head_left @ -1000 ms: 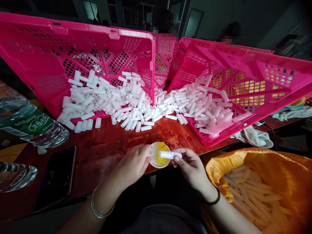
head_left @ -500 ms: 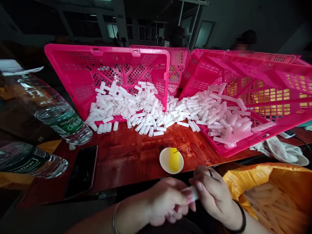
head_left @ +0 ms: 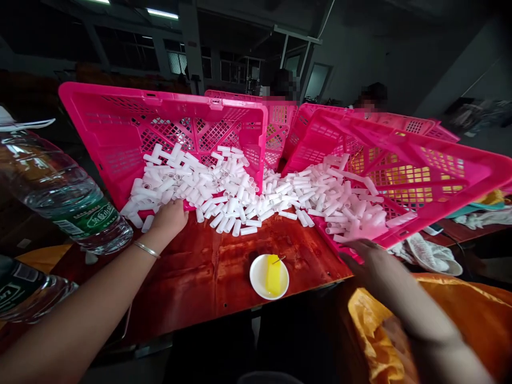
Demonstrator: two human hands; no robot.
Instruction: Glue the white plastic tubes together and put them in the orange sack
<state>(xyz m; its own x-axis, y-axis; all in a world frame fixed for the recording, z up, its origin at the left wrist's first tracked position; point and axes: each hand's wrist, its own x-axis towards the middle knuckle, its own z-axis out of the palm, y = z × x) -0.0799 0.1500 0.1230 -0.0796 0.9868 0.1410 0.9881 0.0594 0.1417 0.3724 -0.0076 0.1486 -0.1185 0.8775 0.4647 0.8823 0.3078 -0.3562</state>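
Note:
My left hand (head_left: 170, 217) reaches into the front of a heap of short white plastic tubes (head_left: 188, 181), beside the front lip of the left pink basket (head_left: 100, 128). Its fingertips are hidden among the tubes, so I cannot see a grip. At the front edge of the right pink basket (head_left: 404, 226) is my right hand (head_left: 366, 256), slightly blurred. Its fingers stretch leftward, a little apart, with nothing visible in them. Translucent white tubes (head_left: 356, 213) lie in that basket just beyond it.
A small white dish (head_left: 258, 288) with a yellow sponge-like block (head_left: 273, 274) stands on the red-brown table (head_left: 192, 288). Water bottles (head_left: 80, 213) stand at left. An orange bag (head_left: 460, 304) is under my right forearm. White cloth gloves (head_left: 432, 256) lie at right.
My hands were together below the dish, holding a small white tube between them. They have parted: the left went forward to the tube heap, the right to the right basket's edge. No tube shows in either.

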